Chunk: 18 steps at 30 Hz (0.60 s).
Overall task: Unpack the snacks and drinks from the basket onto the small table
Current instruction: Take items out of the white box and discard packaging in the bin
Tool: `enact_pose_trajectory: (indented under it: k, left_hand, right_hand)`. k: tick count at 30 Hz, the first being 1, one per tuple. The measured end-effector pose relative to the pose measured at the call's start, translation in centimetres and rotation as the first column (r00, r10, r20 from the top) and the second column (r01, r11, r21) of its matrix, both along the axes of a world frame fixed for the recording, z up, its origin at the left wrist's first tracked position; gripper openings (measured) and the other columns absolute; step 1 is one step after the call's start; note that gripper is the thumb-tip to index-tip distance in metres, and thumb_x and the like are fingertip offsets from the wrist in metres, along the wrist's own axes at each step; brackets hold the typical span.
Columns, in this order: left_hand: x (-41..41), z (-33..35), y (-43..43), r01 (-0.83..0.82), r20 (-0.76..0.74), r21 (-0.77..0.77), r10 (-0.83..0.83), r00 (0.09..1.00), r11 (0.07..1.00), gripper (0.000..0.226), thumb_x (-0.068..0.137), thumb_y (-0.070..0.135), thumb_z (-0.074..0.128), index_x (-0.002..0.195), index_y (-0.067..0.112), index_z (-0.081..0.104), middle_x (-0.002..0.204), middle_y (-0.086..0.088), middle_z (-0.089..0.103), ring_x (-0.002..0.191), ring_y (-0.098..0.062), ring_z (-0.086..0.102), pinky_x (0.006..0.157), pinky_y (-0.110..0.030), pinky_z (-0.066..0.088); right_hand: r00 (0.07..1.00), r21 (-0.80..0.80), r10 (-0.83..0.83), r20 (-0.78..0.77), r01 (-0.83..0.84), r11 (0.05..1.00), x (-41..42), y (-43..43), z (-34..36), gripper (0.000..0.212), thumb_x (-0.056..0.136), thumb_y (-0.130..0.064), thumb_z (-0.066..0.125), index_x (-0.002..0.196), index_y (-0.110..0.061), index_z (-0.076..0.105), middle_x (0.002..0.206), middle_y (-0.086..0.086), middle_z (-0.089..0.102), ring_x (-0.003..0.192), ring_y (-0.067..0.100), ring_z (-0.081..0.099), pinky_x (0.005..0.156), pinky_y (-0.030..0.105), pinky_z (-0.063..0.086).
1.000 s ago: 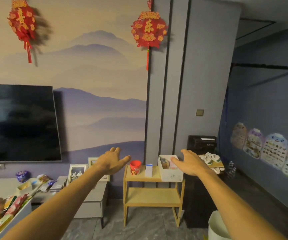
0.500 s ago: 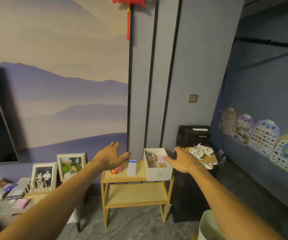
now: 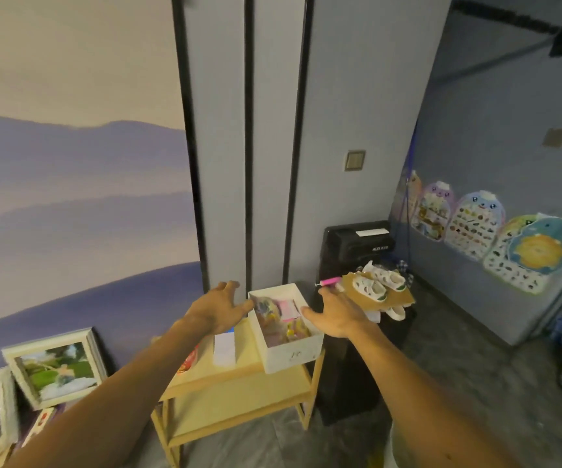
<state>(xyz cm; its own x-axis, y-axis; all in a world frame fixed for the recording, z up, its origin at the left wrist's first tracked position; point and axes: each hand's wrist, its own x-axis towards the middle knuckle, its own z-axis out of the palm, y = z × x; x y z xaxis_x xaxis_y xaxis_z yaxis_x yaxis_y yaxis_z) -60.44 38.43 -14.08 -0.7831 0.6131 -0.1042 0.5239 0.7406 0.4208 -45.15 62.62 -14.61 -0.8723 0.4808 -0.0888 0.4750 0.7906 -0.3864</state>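
A white box-shaped basket (image 3: 289, 354) stands on the right end of a small two-tier wooden table (image 3: 239, 376), with several wrapped snacks (image 3: 283, 319) inside. My left hand (image 3: 220, 307) hovers open just left of the basket's far corner, fingers spread. My right hand (image 3: 335, 314) hovers open over the basket's right rim, holding nothing. A small white carton (image 3: 224, 349) stands on the table left of the basket. A red cup (image 3: 187, 361) shows partly behind my left forearm.
A black appliance (image 3: 357, 241) stands right of the table, with a cardboard sheet holding white shoes (image 3: 379, 285) and a pink pen (image 3: 330, 282). Framed photos (image 3: 53, 369) lean on the wall at lower left. Grey tiled floor lies to the right.
The view has closed in on the table and tilted down. Both hands have reached forward and now flank the white basket; the television has left the view.
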Motion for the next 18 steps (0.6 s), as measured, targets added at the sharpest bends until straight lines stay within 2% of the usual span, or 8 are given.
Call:
enact_pose_trajectory:
  k: [6,10,12,15,18]
  left_hand:
    - [-8.2,-4.8,6.9,0.019,0.052,-0.033,-0.017,0.998,0.999,0.087,0.094,0.08,0.043,0.159,0.024,0.034,0.163,-0.006,0.041,0.14,-0.034,0.052,0.113,-0.05,0.046]
    - [-13.6,-8.5,12.5,0.005,0.087,-0.06,0.001,0.996,0.998,0.088,0.095,0.076,0.048,0.16,0.019,0.035,0.163,-0.008,0.042,0.14,-0.034,0.051,0.114,-0.047,0.045]
    - [-15.9,-10.6,15.2,-0.022,0.127,-0.089,0.033,0.991,0.996,0.095,0.089,0.084,0.047,0.157,0.018,0.04,0.158,-0.009,0.045,0.137,-0.034,0.054,0.112,-0.047,0.047]
    - [-18.8,-14.3,19.0,-0.057,0.155,-0.116,0.075,0.985,0.992,0.117,0.067,0.104,0.037,0.148,0.02,0.046,0.147,-0.008,0.053,0.129,-0.033,0.059,0.107,-0.047,0.05]
    - [-20.9,-17.9,22.3,-0.082,0.228,-0.131,0.111,0.967,0.988,0.098,0.076,0.088,0.057,0.149,0.023,0.046,0.144,-0.006,0.054,0.126,-0.031,0.06,0.103,-0.043,0.051]
  right_hand:
    - [1.0,-0.021,0.012,0.023,-0.012,1.0,-9.0,6.1,-3.7,0.073,0.098,-0.063,0.061,0.153,-0.018,0.045,0.153,0.008,0.054,0.137,0.03,0.056,0.103,0.041,0.049]
    - [0.998,-0.056,0.059,0.039,-0.056,0.997,-15.5,11.0,-7.6,0.075,0.099,-0.064,0.058,0.156,-0.018,0.042,0.157,0.008,0.051,0.141,0.031,0.053,0.107,0.044,0.049]
    - [0.995,-0.11,0.088,0.056,-0.081,0.991,-18.6,13.4,-10.3,0.077,0.101,-0.065,0.056,0.159,-0.017,0.038,0.161,0.008,0.047,0.145,0.031,0.049,0.111,0.044,0.046]
    - [0.985,-0.182,0.131,0.111,-0.109,0.977,-22.7,16.4,-14.7,0.085,0.099,-0.07,0.051,0.162,-0.016,0.034,0.168,0.007,0.038,0.151,0.03,0.042,0.12,0.046,0.04]
    - [0.984,-0.238,0.122,0.133,-0.088,0.967,-26.3,18.4,-19.7,0.083,0.1,-0.07,0.048,0.16,-0.014,0.038,0.165,0.009,0.041,0.149,0.031,0.044,0.118,0.045,0.04]
